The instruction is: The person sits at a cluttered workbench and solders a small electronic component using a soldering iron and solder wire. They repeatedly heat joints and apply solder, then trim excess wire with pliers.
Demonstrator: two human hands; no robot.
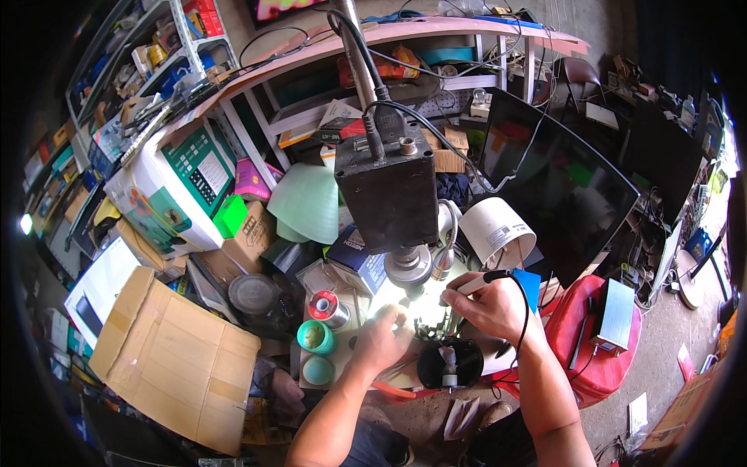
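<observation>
- Cardboard box (175, 358): lies well to the left of both hands, flaps closed, out of reach of the fingers.
- Solder spool (328, 307) and two round green tins (316, 337): stand just left of the left fingers, apart from them.
- Left hand (381, 338): rests on the brightly lit work area (412, 307) under the microscope head (387, 194). The fingers are curled down and pressed together as if pinning or steadying a small part; the part itself is washed out by the lamp glare, so what they hold cannot be told.
- Workpiece: judged to be a small board or component lying between the two sets of fingertips, directly below the lens (408, 268).
- Right hand (486, 307): fingers closed in a pen grip around a slim handpiece (471, 284) with a black cable (520, 311) running back over the wrist. The tip points left and down toward the left fingertips.
- Step in hand, as a judgement: fine soldering or rework under magnification. The next move calls for a steady tip placement and a still left hand.
- Black round holder (450, 363): sits just below both hands, near the wrists.
- Dark monitor (560, 187): stands beyond the right fingers, well apart.
- Hidden or unclear: the handpiece tip, the contact point and the workpiece outline are lost in glare. Shelf contents at the rim are bent and too small to identify.
</observation>
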